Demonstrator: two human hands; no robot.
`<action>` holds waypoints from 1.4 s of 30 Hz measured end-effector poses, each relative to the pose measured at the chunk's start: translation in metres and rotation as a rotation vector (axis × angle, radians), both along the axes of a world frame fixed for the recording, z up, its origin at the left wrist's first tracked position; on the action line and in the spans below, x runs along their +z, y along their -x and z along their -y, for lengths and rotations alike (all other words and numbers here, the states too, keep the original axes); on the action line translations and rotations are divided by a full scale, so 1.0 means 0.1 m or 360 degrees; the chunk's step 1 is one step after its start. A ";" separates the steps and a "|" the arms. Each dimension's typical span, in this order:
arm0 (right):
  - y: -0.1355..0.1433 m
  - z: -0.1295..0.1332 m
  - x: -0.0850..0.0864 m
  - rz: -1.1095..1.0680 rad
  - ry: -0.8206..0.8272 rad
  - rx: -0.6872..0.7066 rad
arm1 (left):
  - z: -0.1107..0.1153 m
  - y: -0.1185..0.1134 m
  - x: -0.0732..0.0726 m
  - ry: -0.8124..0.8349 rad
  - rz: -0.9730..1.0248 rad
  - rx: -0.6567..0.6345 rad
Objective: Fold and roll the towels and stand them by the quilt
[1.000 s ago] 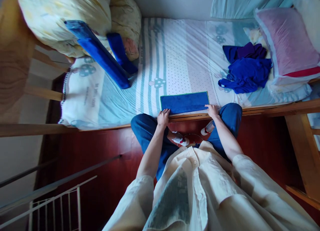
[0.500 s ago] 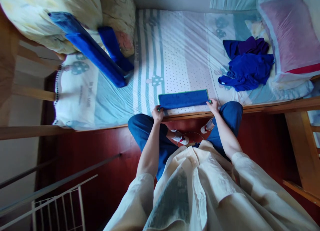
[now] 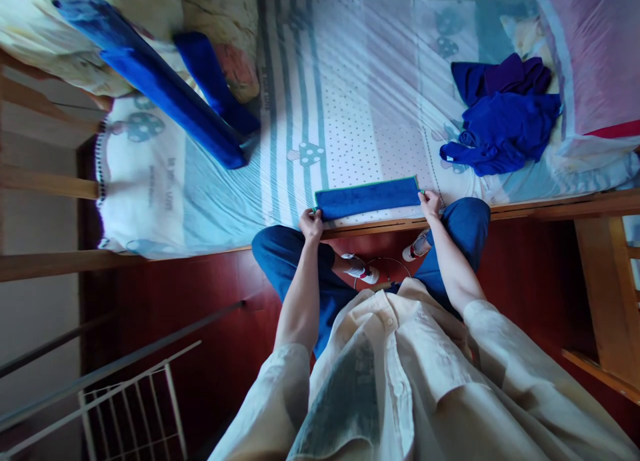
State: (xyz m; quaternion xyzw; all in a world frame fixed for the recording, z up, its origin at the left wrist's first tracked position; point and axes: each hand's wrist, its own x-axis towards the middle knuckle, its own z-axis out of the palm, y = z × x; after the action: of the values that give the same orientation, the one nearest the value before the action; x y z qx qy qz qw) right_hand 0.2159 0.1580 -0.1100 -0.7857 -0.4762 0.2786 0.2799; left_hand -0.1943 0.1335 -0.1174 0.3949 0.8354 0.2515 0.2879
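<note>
Head view is showing a bed [image 3: 390,81] stretching across, with a pink pillow [image 3: 593,61] lying at the right and crumpled blue fabric [image 3: 513,131] sitting just beside it. A narrow blue cloth [image 3: 370,198] (edged in green) is resting along the bed's near edge; the left hand [image 3: 311,225] is pinching its left end in a nearly closed grip, and the right hand [image 3: 431,204] is likewise pinching its right end

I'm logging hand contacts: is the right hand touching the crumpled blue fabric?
No, the right hand grips the right end of the green-edged blue cloth, apart from the crumpled blue fabric.
</note>
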 end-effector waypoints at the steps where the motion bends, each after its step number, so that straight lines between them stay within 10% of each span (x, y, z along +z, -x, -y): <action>1: 0.00 0.01 0.01 0.0027 0.0023 0.0004 | 0.00 0.00 0.00 0.0030 -0.0020 -0.0008; 31: 0.04 0.06 -0.03 0.0032 0.0092 -0.0060 | 0.08 -0.08 0.10 0.0038 -0.0259 -0.0170; 42: 0.37 0.14 0.33 0.0252 -0.0108 0.0826 | 0.17 -0.25 0.31 -0.0142 -0.0343 -0.1282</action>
State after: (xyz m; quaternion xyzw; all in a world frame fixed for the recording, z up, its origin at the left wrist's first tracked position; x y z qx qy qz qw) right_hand 0.1792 0.1435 -0.0773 -0.6468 -0.6911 0.2626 0.1870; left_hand -0.1691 0.1166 -0.0861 0.7261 0.6280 0.1121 0.2566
